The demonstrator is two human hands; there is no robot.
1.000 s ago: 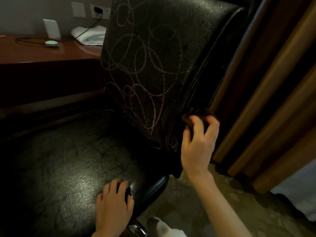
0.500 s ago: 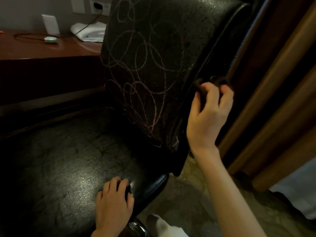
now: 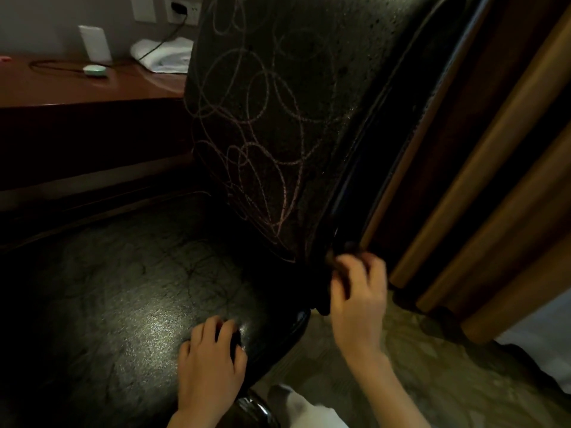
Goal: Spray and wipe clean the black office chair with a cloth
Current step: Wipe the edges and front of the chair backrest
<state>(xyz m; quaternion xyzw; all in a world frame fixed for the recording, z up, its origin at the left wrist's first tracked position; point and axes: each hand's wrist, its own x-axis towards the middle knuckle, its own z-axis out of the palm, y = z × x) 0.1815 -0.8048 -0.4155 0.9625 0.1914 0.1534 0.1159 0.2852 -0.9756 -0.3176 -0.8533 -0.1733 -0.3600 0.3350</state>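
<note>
Down comes the right hand (image 3: pixel 360 291), clutching the cloth (image 3: pixel 344 253), wiping the backrest (image 3: pixel 355 88) edge; left hand (image 3: pixel 210 362) flat on the seat (image 3: pixel 108 288); scribbles (image 3: pixel 256 134) next, I reckon.

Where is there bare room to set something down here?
The seat is bare from the left hand across to its far side. The desk has a free strip along its front edge, nearer than the green object. Crowded: the lower corner of the backrest, where the right hand holds the cloth.
</note>
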